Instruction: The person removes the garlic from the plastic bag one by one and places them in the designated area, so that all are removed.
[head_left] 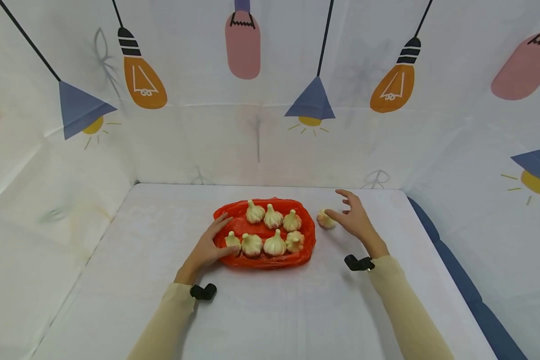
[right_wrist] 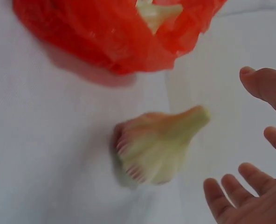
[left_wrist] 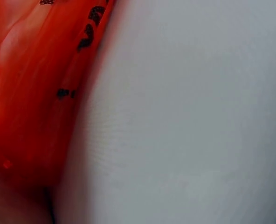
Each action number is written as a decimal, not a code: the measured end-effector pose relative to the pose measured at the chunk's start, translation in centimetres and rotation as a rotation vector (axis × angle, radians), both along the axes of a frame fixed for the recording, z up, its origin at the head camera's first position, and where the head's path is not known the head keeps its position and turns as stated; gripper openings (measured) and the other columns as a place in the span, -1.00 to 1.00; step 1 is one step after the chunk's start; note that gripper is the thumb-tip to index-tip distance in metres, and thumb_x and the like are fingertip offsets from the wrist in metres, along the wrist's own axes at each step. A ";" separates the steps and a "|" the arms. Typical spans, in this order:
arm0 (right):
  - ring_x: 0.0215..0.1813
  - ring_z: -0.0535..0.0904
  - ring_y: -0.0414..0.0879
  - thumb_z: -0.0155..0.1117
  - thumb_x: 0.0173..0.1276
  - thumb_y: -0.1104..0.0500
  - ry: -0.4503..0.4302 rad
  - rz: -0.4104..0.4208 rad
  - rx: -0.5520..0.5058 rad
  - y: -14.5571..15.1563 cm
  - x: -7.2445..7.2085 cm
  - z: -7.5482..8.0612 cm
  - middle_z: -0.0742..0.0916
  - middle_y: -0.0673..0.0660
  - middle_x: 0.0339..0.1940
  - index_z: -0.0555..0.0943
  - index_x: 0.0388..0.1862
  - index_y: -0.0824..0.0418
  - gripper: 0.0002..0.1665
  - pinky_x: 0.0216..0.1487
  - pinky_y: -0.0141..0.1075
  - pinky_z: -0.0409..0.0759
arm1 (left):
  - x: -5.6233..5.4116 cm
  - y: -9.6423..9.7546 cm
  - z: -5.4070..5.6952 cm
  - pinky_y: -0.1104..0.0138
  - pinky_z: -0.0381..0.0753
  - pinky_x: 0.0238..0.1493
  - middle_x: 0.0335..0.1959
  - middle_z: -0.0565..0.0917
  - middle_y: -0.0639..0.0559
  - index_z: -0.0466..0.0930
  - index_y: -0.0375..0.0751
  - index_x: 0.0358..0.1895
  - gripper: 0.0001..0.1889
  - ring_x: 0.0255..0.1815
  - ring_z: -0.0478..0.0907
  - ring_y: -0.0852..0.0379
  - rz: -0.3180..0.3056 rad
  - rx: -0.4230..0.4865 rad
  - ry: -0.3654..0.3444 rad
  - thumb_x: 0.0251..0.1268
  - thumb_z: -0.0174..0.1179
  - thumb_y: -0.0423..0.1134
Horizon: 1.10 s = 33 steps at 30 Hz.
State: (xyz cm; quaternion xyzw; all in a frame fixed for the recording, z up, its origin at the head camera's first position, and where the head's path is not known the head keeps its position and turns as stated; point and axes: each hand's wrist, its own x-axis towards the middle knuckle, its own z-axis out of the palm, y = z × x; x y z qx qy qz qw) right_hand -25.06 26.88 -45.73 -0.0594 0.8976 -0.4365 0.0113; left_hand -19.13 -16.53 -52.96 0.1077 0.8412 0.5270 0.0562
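A shallow container covered in red plastic bag [head_left: 264, 262] holds several garlic bulbs [head_left: 252, 245] in two rough rows. My left hand [head_left: 209, 247] rests against its left end, fingers stretched along the rim and thumb over the front side near a bulb. Black print marks the red plastic [left_wrist: 35, 93] in the left wrist view. Off the container's right side, a single garlic bulb [right_wrist: 156, 147] lies on its side on the table. Beside and above that bulb is my right hand [head_left: 353, 220], thumb and fingers spread apart, holding nothing.
The white table [head_left: 270, 315] meets a pale cloth wall [head_left: 184, 140] printed with lamps and bulbs along its far edge. More cloth hangs at both sides. A dark blue padded edge [head_left: 459, 275] runs down the right side.
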 end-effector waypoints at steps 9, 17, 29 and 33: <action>0.60 0.18 0.37 0.49 0.33 -0.03 -0.049 0.159 0.035 -3.8 -0.2 2.7 0.20 0.37 0.65 0.05 0.68 0.13 0.12 0.50 0.27 0.34 | -0.2 -0.2 0.0 -0.37 0.03 0.55 0.72 0.00 0.11 0.25 0.01 0.61 0.01 0.72 -0.15 -0.21 -0.027 -0.004 -0.020 0.05 0.56 0.02; 0.55 0.28 0.34 0.51 0.31 -0.02 -0.045 0.256 0.047 -7.1 -0.3 4.4 0.25 0.27 0.64 0.06 0.67 0.04 0.12 0.51 0.22 0.37 | -0.1 -0.4 0.0 -0.38 0.06 0.54 0.72 -0.01 0.09 0.21 0.03 0.62 0.03 0.71 -0.13 -0.23 -0.020 -0.028 -0.017 0.06 0.54 0.06; 0.58 0.32 0.24 0.49 0.31 -0.08 -0.086 0.431 0.053 -12.0 0.3 5.4 0.32 0.21 0.62 0.08 0.67 -0.05 0.10 0.47 0.24 0.41 | -0.1 -0.4 -0.4 -0.41 0.04 0.52 0.72 0.00 0.07 0.19 0.05 0.63 0.03 0.70 -0.11 -0.26 -0.011 -0.051 -0.012 0.08 0.52 0.11; 0.56 0.36 0.20 0.48 0.31 -0.08 -0.108 0.479 0.042 -13.4 0.4 5.4 0.35 0.15 0.61 0.09 0.67 -0.11 0.08 0.45 0.22 0.44 | 0.0 -0.4 -0.4 -0.40 0.05 0.53 0.72 0.00 0.09 0.18 0.05 0.64 0.04 0.70 -0.10 -0.24 -0.013 -0.050 -0.012 0.07 0.52 0.11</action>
